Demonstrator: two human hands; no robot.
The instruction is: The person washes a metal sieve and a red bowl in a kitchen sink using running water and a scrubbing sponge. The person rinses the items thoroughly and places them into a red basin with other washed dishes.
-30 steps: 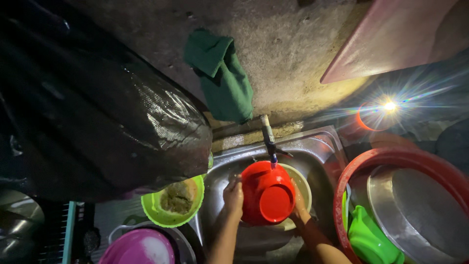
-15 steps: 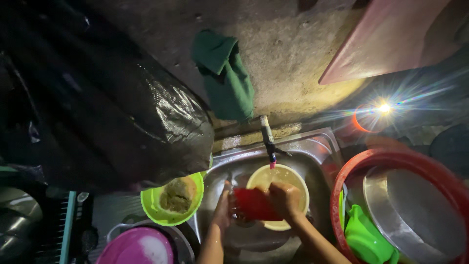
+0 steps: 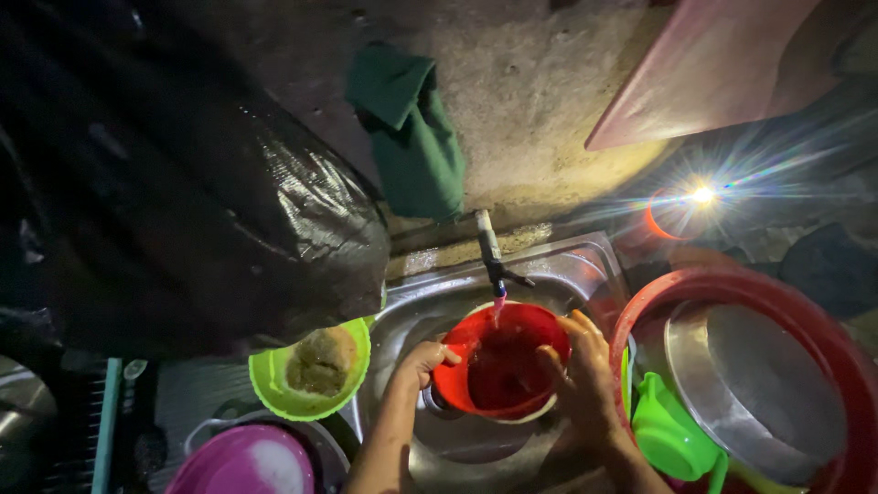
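While the left hand (image 3: 422,359) grips the red bowl (image 3: 501,362) rim under the tap (image 3: 491,252), the right hand (image 3: 578,364), fingers curled inside, should scrub evenly over the sink (image 3: 585,265) centre.

Left hand (image 3: 422,362) fingers curled, right hand (image 3: 581,366) fingers bent, forearms raised

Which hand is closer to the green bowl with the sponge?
Left. The left hand grips the red bowl's rim beside the green bowl; the right hand is on its far side.
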